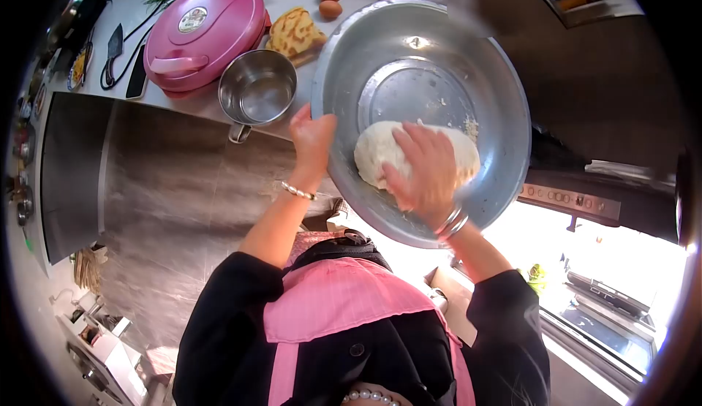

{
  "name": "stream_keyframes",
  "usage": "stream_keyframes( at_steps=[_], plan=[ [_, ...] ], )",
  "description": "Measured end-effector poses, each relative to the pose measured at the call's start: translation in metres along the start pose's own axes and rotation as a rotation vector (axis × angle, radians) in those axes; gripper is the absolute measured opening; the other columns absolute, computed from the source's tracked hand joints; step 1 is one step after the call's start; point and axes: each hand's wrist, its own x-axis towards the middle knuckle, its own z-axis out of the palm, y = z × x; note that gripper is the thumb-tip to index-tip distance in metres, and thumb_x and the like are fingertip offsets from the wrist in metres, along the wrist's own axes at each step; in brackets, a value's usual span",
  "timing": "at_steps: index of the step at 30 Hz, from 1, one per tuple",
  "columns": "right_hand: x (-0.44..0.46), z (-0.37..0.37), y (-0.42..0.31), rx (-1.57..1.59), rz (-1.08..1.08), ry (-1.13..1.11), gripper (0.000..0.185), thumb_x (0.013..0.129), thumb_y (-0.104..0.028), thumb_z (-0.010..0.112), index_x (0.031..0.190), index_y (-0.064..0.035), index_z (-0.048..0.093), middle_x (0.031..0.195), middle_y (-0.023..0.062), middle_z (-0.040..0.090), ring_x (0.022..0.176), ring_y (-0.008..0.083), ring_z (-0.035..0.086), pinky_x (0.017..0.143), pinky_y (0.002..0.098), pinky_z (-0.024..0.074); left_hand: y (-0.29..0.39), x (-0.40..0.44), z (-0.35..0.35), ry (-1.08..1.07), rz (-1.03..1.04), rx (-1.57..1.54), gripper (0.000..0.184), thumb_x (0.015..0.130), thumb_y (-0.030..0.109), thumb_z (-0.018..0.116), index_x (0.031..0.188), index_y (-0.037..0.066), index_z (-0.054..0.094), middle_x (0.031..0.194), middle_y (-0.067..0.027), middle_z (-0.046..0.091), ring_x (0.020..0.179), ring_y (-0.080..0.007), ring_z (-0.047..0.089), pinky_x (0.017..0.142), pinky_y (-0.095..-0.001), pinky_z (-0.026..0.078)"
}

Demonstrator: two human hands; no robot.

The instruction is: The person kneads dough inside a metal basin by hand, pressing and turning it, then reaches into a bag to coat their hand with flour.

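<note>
A large metal bowl (504,106) stands tilted before me, with a thick, pale lump of dough (373,154) lying in its near part. My right hand (424,165) lies on top of the dough, fingers stretched out and thumb apart, slightly smeared by motion. At the bowl's left rim, my left hand (314,139) holds the edge; some of its fingers are hidden. Dry crumbs of dough (472,127) stick to the bowl's inner wall beside the lump.
Left of the bowl, an empty steel pot (257,88) sits near the counter's edge. Behind it are a pink round electric pan (205,33) with its lid down, a flatbread (295,35) and two brown eggs (330,2). A knife (115,44) lies farther left.
</note>
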Motion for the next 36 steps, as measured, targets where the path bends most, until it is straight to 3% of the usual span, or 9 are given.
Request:
stream_keyframes(
  at_steps=[2,9,14,17,24,31,33,35,36],
  plan=[
    [-0.020,0.024,-0.012,-0.123,0.010,0.191,0.049,0.078,-0.043,0.057,0.114,-0.0090,0.060,0.125,0.0143,0.054,0.115,0.0329,0.049,0.098,0.0517,0.0320,0.001,-0.001,0.001,0.003,-0.013,-0.008,0.018,0.072,-0.005,0.056,0.088,0.000,0.063,0.073,0.0052,0.057,0.061,-0.0022,0.047,0.053,-0.0187,0.037],
    [0.030,0.066,0.042,-0.020,0.103,0.185,0.042,0.084,-0.036,0.046,0.115,-0.0100,0.058,0.124,0.0113,0.055,0.114,0.0319,0.051,0.099,0.0498,0.0316,0.011,-0.006,0.002,-0.050,-0.065,0.054,0.029,0.074,-0.007,0.053,0.102,-0.003,0.060,0.084,0.0025,0.059,0.072,-0.0056,0.051,0.065,-0.0198,0.042],
    [0.094,0.086,0.083,0.104,0.152,0.177,0.030,0.084,-0.023,0.041,0.096,-0.0083,0.064,0.097,0.0113,0.065,0.092,0.0311,0.058,0.087,0.0418,0.0415,0.020,-0.006,0.002,-0.062,-0.043,0.264,0.043,0.073,-0.007,0.053,0.116,-0.007,0.055,0.099,-0.0081,0.062,0.088,-0.0112,0.055,0.082,-0.0238,0.044],
    [0.132,0.098,0.112,-0.005,0.310,-0.188,0.030,0.083,-0.022,0.041,0.091,-0.0086,0.067,0.087,0.0150,0.066,0.086,0.0336,0.060,0.081,0.0426,0.0440,0.016,-0.007,0.003,-0.023,-0.037,0.307,0.031,0.073,-0.005,0.052,0.104,-0.004,0.057,0.085,0.0001,0.058,0.076,-0.0061,0.048,0.068,-0.0204,0.042],
    [0.185,0.128,0.143,-0.004,0.447,-0.198,0.048,0.093,-0.034,0.030,0.077,-0.0097,0.068,0.079,0.0189,0.065,0.077,0.0379,0.061,0.072,0.0463,0.0455,0.015,-0.007,0.005,0.014,0.001,0.291,0.029,0.073,-0.007,0.051,0.101,-0.003,0.060,0.083,0.0025,0.056,0.073,-0.0042,0.047,0.064,-0.0191,0.041],
    [0.204,0.134,0.156,-0.022,0.304,-0.239,0.060,0.095,-0.042,0.024,0.077,-0.0041,0.067,0.081,0.0219,0.064,0.083,0.0412,0.060,0.075,0.0490,0.0442,0.009,-0.009,-0.001,-0.041,0.021,0.141,0.029,0.073,-0.008,0.053,0.101,-0.005,0.060,0.091,-0.0017,0.060,0.073,-0.0042,0.049,0.060,-0.0194,0.041],
    [0.203,0.141,0.168,0.132,0.335,-0.291,0.061,0.092,-0.049,0.028,0.084,-0.0027,0.068,0.091,0.0241,0.065,0.090,0.0386,0.061,0.078,0.0464,0.0449,0.010,-0.011,0.002,-0.026,0.040,0.127,0.024,0.073,-0.005,0.053,0.096,-0.004,0.062,0.081,0.0017,0.059,0.065,-0.0030,0.047,0.055,-0.0188,0.039],
    [0.189,0.133,0.166,0.522,0.321,-0.221,0.061,0.090,-0.056,0.033,0.089,-0.0061,0.069,0.091,0.0176,0.068,0.088,0.0346,0.064,0.076,0.0443,0.0462,0.007,-0.001,0.003,-0.013,0.059,0.154,0.022,0.073,-0.003,0.053,0.092,-0.004,0.063,0.073,0.0038,0.058,0.062,-0.0029,0.047,0.054,-0.0188,0.038],
    [0.183,0.107,0.161,0.493,0.363,-0.348,0.060,0.089,-0.057,0.036,0.090,-0.0069,0.069,0.090,0.0158,0.068,0.087,0.0328,0.064,0.075,0.0433,0.0468,0.007,0.001,0.003,-0.015,0.069,0.148,0.021,0.072,-0.002,0.053,0.091,-0.004,0.063,0.072,0.0036,0.058,0.061,-0.0028,0.047,0.053,-0.0188,0.038]
  ],
)
